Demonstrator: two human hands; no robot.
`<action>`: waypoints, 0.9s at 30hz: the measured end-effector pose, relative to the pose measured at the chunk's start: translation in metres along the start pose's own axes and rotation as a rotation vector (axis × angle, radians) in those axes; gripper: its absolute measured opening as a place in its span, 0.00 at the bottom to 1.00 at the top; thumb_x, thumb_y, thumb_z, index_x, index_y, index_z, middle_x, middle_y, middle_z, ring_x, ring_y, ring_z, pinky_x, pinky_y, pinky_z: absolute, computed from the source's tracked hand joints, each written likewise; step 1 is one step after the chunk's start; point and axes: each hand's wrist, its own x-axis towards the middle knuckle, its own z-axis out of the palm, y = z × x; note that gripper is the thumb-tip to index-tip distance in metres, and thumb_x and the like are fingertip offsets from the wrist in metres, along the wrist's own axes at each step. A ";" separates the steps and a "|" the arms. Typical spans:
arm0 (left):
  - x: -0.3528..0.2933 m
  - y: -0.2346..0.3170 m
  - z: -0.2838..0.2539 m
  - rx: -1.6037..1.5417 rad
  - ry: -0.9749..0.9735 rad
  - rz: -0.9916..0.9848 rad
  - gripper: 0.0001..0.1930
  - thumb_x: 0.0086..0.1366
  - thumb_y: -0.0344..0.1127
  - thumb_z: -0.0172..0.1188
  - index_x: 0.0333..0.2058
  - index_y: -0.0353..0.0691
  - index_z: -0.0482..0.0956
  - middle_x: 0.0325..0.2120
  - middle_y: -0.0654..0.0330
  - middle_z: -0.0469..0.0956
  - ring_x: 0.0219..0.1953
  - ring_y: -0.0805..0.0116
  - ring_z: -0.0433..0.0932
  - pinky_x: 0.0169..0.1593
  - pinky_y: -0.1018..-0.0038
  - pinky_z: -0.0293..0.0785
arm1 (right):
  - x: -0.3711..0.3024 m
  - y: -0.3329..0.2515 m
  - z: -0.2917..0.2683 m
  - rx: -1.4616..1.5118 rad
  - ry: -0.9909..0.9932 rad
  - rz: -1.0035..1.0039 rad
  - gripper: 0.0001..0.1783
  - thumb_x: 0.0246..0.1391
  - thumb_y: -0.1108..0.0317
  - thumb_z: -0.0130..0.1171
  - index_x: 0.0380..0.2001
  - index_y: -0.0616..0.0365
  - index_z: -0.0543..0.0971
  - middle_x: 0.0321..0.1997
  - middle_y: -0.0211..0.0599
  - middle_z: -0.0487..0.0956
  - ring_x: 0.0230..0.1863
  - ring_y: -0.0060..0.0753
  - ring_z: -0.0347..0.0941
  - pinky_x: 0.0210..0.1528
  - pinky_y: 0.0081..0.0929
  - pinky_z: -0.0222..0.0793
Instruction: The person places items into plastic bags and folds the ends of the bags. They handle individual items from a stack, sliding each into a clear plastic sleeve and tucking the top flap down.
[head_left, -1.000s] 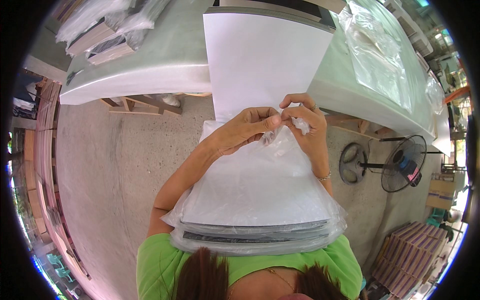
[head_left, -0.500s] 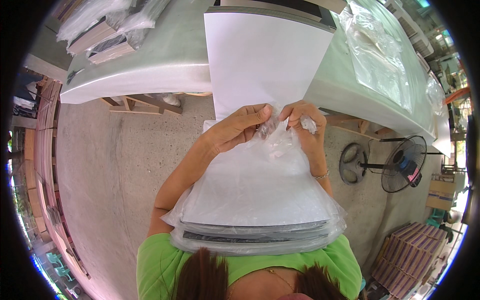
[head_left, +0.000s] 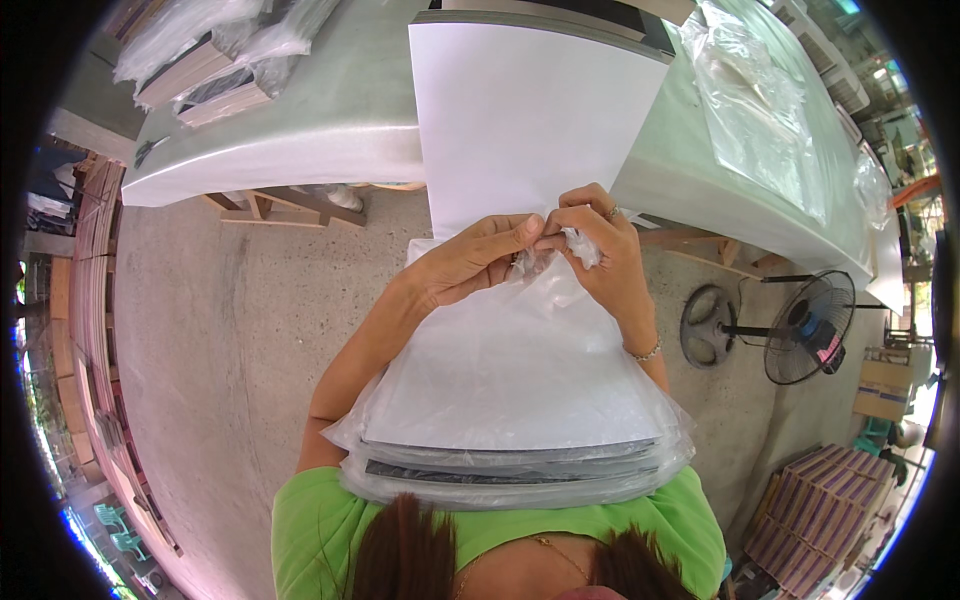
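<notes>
A clear plastic bag [head_left: 520, 360] encloses a stack of flat white and dark boards, resting close against my chest. The bag's gathered mouth is bunched up at the far end. My left hand [head_left: 475, 258] pinches the bunched plastic from the left side. My right hand [head_left: 595, 245] is curled around it from the right, with a crumpled tuft of plastic showing between the fingers. The fingertips of both hands meet at the gather, and the exact grip there is partly hidden. Just beyond lies a large white board [head_left: 530, 120] on a stack at the table's edge.
A pale-covered table [head_left: 350, 130] spans the far side, with plastic-wrapped stacks [head_left: 225, 95] at left and loose plastic sheeting [head_left: 760, 120] at right. A black floor fan [head_left: 805, 325] stands on the right. Behind it are a cardboard box [head_left: 882, 388] and a striped stack [head_left: 820, 515].
My right hand has moved left and slightly up, closing the gap to my left hand and turning over the gathered plastic. My left hand has barely moved.
</notes>
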 end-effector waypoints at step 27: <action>-0.001 0.024 0.013 1.384 0.469 0.968 0.12 0.59 0.39 0.56 0.36 0.36 0.71 0.30 0.62 0.72 0.34 0.70 0.71 0.43 0.77 0.66 | 0.013 0.001 -0.021 0.447 0.097 0.420 0.04 0.56 0.71 0.52 0.31 0.59 0.70 0.22 0.26 0.66 0.19 0.15 0.62 0.21 0.14 0.57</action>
